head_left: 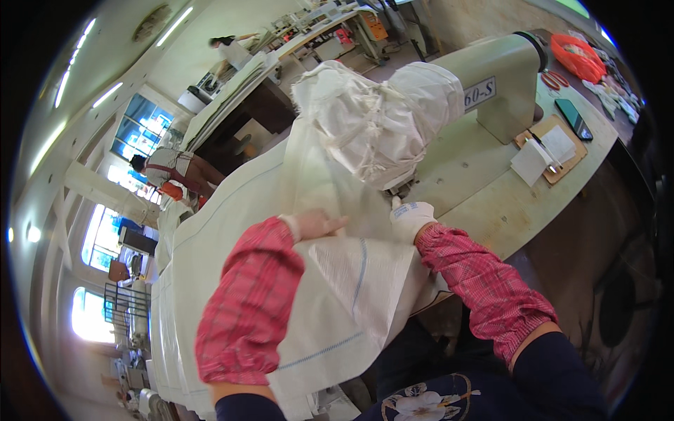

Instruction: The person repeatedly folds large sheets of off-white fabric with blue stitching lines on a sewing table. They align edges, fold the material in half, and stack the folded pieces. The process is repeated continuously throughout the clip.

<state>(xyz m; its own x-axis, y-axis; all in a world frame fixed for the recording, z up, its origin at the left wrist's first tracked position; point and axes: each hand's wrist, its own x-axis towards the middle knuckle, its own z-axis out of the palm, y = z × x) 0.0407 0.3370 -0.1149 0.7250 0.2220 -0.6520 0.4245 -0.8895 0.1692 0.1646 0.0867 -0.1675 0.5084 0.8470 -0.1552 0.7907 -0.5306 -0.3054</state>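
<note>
A large white woven sheet with blue stripes spreads over the table's left side, its near part folded back. My left hand, in a pale glove with bare fingertips, lies over the sheet; motion smears its fingers. Close to the needle area of a sewing machine, my right hand in a white glove is closed at the sheet's edge, index finger pointing forward. White cloth, gathered and tied, wraps the machine's head. The needle itself is hidden.
At the table's right lie a phone, a clipboard with papers, red-handled scissors and a red plastic bag. A person bends at the far left; another person works farther back by long tables.
</note>
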